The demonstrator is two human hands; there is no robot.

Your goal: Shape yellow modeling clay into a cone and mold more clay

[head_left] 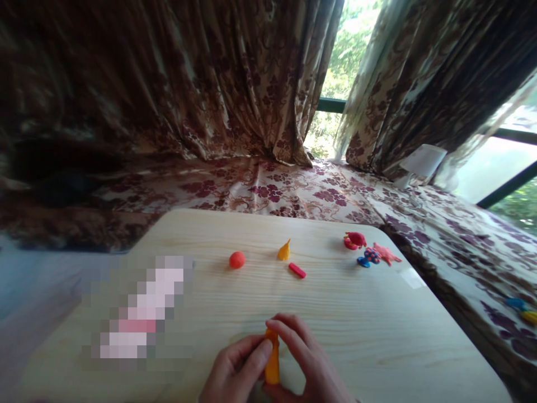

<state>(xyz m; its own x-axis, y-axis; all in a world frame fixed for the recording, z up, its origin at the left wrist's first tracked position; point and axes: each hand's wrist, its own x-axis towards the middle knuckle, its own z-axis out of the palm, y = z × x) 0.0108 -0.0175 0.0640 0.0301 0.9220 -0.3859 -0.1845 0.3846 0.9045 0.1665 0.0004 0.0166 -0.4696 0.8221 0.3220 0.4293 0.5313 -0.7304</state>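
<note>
Low in the head view, an upright-looking orange stick of what looks like modelling clay (272,366) is between my two hands. My left hand (239,366) presses its thumb against the stick's left side. My right hand (304,358) curls around from the other side, with fingertips at the top end and the thumb near the bottom. Farther up the table lie a red-orange clay ball (237,259), a yellow pointed drop shape (284,250) and a short pink-red stick (297,270). Neither hand touches these pieces.
Small figures stand at the wooden table's (356,330) far right: a red one (354,240), a blue one with a dotted top (370,257) and a pink flat one (386,254). A blurred-out pinkish item (142,308) lies left. Beyond are floral fabric (268,190) and a white lamp (423,160).
</note>
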